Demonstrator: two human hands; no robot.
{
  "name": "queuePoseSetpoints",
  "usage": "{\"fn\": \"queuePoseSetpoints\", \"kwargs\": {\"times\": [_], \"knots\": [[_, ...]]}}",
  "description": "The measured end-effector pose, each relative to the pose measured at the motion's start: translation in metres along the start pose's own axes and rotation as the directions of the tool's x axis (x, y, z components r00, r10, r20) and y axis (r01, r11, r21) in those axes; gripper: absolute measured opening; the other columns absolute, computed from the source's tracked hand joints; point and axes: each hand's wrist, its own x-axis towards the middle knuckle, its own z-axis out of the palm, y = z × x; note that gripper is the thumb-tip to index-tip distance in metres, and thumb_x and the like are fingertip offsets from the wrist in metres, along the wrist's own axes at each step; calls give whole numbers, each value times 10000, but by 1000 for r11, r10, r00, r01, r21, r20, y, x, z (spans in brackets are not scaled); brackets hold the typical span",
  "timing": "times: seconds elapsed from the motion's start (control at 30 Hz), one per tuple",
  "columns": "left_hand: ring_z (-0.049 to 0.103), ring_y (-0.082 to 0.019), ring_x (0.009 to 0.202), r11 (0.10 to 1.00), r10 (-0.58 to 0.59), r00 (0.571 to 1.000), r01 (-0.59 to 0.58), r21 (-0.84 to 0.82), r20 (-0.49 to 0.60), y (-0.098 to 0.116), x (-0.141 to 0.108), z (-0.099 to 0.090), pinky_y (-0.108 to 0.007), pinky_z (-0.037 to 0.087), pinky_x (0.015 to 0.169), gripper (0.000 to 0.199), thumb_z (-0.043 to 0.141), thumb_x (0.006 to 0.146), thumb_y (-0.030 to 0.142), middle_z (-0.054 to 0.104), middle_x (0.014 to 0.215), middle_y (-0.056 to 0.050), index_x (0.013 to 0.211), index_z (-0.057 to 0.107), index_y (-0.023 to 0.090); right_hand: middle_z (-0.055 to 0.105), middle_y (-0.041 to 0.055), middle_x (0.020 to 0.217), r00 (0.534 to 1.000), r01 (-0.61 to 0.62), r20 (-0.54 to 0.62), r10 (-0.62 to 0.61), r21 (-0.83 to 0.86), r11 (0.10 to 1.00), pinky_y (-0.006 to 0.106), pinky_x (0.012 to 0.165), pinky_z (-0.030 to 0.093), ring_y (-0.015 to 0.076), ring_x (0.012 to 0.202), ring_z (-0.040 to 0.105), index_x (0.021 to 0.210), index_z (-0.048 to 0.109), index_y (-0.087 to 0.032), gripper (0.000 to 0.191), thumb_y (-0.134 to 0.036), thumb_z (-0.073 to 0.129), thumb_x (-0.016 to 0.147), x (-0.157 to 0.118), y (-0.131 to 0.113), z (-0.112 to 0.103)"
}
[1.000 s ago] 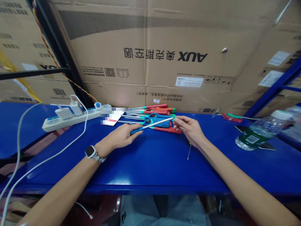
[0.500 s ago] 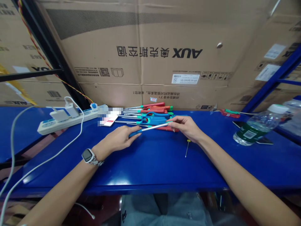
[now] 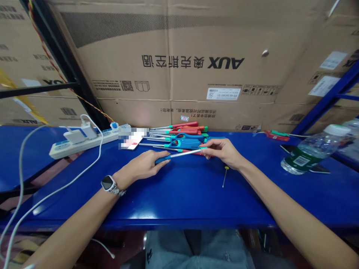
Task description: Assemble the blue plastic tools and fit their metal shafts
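Both my hands hold what looks like a long-necked lighter (image 3: 185, 153) just above the blue table (image 3: 179, 198). My left hand (image 3: 144, 163), with a watch on its wrist, pinches the blue end between thumb and fingers. The silver tube slants up to my right hand (image 3: 221, 151), whose thumb and fingers are closed at its far end; a bit of green shows there. Behind them lies a pile of lighters with red handles (image 3: 183, 131) and blue handles (image 3: 186, 142), tubes pointing left. Below my right hand lies a thin pin-like piece with a yellow head (image 3: 226, 169).
At left are a white power strip (image 3: 64, 149) with chargers and a trailing white cable (image 3: 75, 175). A phone-like white item (image 3: 134, 140) lies beside the pile. At right stand a water bottle (image 3: 308, 151) and a red-and-green tool (image 3: 276, 134). A large cardboard box (image 3: 179, 37) walls the back.
The view has shifted slightly, so everything sits a little further right. Both hands keep their grip on the lighter; otherwise hardly anything differs.
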Motion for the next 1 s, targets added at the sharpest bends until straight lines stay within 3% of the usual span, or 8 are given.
{"fn": "queuePoseSetpoints", "kwargs": {"times": [0.17,0.33,0.5,0.63,0.77,0.83,1.0], "knots": [[580,-170,588,1000,-9,1000,9,27,-10,-1,1,2,-298,399,596,402,440,1064,471,702,769,-43,1189,689,182,705,0,630,999,-51,-14,53,82,995,293,560,489,125,528,608,769,772,-200,313,-479,894,696,1,11,3],[562,-161,562,1000,-21,1000,21,7,-23,-1,1,1,-294,395,580,407,440,1063,474,687,734,-32,1202,683,178,702,-16,680,997,-7,-76,21,188,982,300,602,488,114,563,590,814,783,-221,299,-433,922,656,2,15,9],[575,-166,571,1000,-25,1000,25,-10,-9,0,1,3,-298,409,595,404,438,1065,458,699,757,-41,1209,682,171,674,-28,629,994,26,-109,-6,178,984,302,591,468,119,548,574,819,781,-227,325,-475,915,656,0,15,14],[613,-182,620,1000,29,999,-30,-5,-37,6,5,8,-302,442,634,373,454,1063,445,716,783,-44,1216,682,194,664,-6,598,997,-15,-73,22,104,995,308,548,434,125,506,540,729,757,-206,345,-525,885,690,0,17,31],[618,-193,635,999,34,992,-31,27,-119,9,12,9,-316,463,659,355,451,1066,422,715,798,-50,1242,661,196,635,-18,618,982,6,-180,55,322,947,293,549,404,118,541,506,779,775,-204,328,-469,916,647,6,14,52],[597,-189,602,999,22,992,-17,39,-125,11,13,9,-314,457,646,344,442,1069,414,677,727,-31,1217,661,195,625,-14,624,979,-20,-177,105,426,905,288,571,418,116,566,514,782,771,-192,345,-475,914,647,8,12,58],[586,-199,592,996,-17,993,26,81,-115,15,14,8,-320,441,630,341,441,1065,410,643,696,-27,1189,662,182,581,-23,590,963,-57,-204,178,490,870,277,550,397,102,547,484,779,737,-175,377,-504,892,683,7,8,64]]}}
